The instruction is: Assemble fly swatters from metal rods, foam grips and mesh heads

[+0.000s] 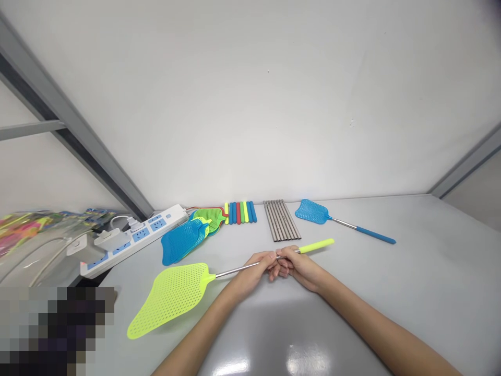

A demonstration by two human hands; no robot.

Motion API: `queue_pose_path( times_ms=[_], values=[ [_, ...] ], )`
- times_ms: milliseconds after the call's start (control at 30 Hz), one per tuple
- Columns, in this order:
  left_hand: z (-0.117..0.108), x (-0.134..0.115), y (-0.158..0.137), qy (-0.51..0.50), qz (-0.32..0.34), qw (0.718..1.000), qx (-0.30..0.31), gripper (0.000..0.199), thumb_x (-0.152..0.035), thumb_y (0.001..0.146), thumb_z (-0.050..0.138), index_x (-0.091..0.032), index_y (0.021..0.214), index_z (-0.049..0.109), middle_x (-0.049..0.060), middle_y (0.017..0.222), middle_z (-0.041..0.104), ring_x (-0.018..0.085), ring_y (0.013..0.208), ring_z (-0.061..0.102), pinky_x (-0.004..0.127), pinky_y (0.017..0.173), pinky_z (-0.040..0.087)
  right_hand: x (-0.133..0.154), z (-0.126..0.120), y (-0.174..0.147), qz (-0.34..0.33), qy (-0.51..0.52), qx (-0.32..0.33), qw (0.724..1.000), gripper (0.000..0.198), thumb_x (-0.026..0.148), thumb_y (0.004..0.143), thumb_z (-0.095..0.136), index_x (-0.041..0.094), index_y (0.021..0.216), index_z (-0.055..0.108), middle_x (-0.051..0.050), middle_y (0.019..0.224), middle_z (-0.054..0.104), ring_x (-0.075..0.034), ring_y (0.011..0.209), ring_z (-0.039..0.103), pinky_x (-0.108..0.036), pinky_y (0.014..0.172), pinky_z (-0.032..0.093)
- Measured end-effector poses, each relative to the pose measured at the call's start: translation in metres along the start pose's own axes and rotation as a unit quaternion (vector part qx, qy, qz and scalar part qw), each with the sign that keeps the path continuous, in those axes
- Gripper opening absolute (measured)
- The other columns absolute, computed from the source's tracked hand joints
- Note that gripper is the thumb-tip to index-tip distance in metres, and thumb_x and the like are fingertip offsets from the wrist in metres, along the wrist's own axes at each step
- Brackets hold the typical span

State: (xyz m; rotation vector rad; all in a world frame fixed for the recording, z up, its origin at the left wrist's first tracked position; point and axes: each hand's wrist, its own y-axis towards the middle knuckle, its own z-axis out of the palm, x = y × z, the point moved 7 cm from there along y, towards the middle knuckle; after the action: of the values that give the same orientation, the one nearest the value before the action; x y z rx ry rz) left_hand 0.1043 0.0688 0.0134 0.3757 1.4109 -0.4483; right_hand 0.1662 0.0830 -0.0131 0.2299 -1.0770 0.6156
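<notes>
A yellow-green fly swatter (172, 292) spans the front of the table, its perforated head to the left and its yellow grip to the right. Both of my hands are closed around its metal rod and meet near the middle. My left hand (256, 266) holds the rod on the head side. Closer to the yellow grip, my right hand (299, 265) wraps the rod. Behind them lie a row of metal tubes (282, 222) and a row of coloured grips (239, 212). Loose swatter heads (183, 240) are piled at the left.
A blue fly swatter (313, 211) lies at the back right. On the left, a white power strip (136, 237) carries plugged-in adapters. Beyond it are bagged colourful items (35, 230). A white wall (274, 104) rises behind the grey table (422, 282).
</notes>
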Motion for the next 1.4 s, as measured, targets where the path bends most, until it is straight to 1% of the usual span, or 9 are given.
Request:
queue_pose_path(
  times_ms=[133, 200, 300, 467, 567, 833, 1100, 1400],
  values=[
    [0.002, 0.0, 0.002, -0.008, -0.002, 1.0, -0.001, 0.035, -0.037, 0.082, 0.033, -0.014, 0.063, 0.051, -0.001, 0.053, 0.044, 0.013, 0.061, 0.048, 0.029, 0.071, 0.038, -0.004, -0.005, 0.003, 0.012, 0.029, -0.008, 0.999, 0.031, 0.021, 0.072, 0.043, 0.016, 0.042, 0.039, 0.001, 0.039, 0.042, -0.01, 0.041, 0.042, -0.024, 0.045, 0.021],
    [0.001, 0.0, 0.002, -0.003, -0.004, 1.0, -0.005, 0.036, -0.037, 0.081, 0.033, -0.014, 0.06, 0.049, -0.001, 0.052, 0.044, 0.014, 0.061, 0.048, 0.028, 0.071, 0.038, -0.004, -0.007, 0.004, 0.017, 0.033, -0.016, 0.999, 0.03, 0.02, 0.071, 0.042, 0.016, 0.042, 0.039, 0.002, 0.038, 0.04, -0.01, 0.041, 0.041, -0.024, 0.044, 0.021],
    [0.0, -0.001, 0.003, 0.0, -0.004, 1.0, -0.012, 0.036, -0.037, 0.082, 0.031, -0.014, 0.06, 0.049, -0.001, 0.051, 0.042, 0.014, 0.06, 0.047, 0.028, 0.072, 0.037, -0.002, -0.007, 0.004, 0.023, 0.033, -0.027, 0.999, 0.03, 0.02, 0.071, 0.043, 0.016, 0.041, 0.039, 0.002, 0.038, 0.038, -0.01, 0.04, 0.04, -0.025, 0.044, 0.022],
    [-0.004, 0.002, 0.003, 0.015, -0.01, 1.0, -0.022, 0.038, -0.037, 0.082, 0.03, -0.015, 0.055, 0.046, -0.001, 0.051, 0.042, 0.011, 0.053, 0.041, 0.026, 0.065, 0.035, 0.002, -0.008, 0.004, 0.023, 0.038, -0.042, 0.998, 0.03, 0.021, 0.07, 0.045, 0.016, 0.041, 0.039, 0.004, 0.037, 0.033, -0.008, 0.037, 0.035, -0.025, 0.043, 0.023],
    [-0.006, 0.004, 0.003, 0.023, -0.016, 0.999, -0.025, 0.037, -0.037, 0.081, 0.03, -0.015, 0.056, 0.045, -0.002, 0.052, 0.043, 0.011, 0.052, 0.039, 0.025, 0.061, 0.034, 0.003, -0.009, 0.003, 0.023, 0.04, -0.047, 0.998, 0.03, 0.021, 0.07, 0.046, 0.016, 0.041, 0.039, 0.005, 0.038, 0.034, -0.008, 0.037, 0.035, -0.025, 0.043, 0.024],
    [-0.01, 0.003, 0.001, 0.045, -0.02, 0.998, -0.027, 0.038, -0.036, 0.082, 0.029, -0.015, 0.054, 0.045, -0.001, 0.051, 0.042, 0.011, 0.053, 0.039, 0.024, 0.06, 0.033, 0.006, -0.014, 0.005, 0.018, 0.034, -0.051, 0.998, 0.029, 0.02, 0.069, 0.047, 0.016, 0.042, 0.041, 0.005, 0.038, 0.034, -0.008, 0.037, 0.035, -0.025, 0.043, 0.025],
    [-0.013, 0.0, 0.002, 0.056, -0.015, 0.998, -0.027, 0.037, -0.034, 0.082, 0.03, -0.015, 0.053, 0.044, -0.002, 0.052, 0.042, 0.011, 0.053, 0.039, 0.024, 0.059, 0.032, 0.01, -0.017, 0.004, 0.018, 0.022, -0.049, 0.998, 0.026, 0.02, 0.069, 0.048, 0.016, 0.045, 0.042, 0.004, 0.041, 0.038, -0.008, 0.04, 0.036, -0.026, 0.045, 0.028],
    [-0.016, -0.001, 0.001, 0.06, -0.019, 0.998, -0.023, 0.036, -0.033, 0.082, 0.031, -0.016, 0.054, 0.044, -0.002, 0.053, 0.041, 0.011, 0.054, 0.039, 0.024, 0.059, 0.032, 0.014, -0.018, 0.003, 0.02, 0.019, -0.056, 0.998, 0.027, 0.021, 0.068, 0.05, 0.016, 0.043, 0.041, 0.004, 0.039, 0.036, -0.008, 0.04, 0.036, -0.026, 0.046, 0.029]
  ],
)
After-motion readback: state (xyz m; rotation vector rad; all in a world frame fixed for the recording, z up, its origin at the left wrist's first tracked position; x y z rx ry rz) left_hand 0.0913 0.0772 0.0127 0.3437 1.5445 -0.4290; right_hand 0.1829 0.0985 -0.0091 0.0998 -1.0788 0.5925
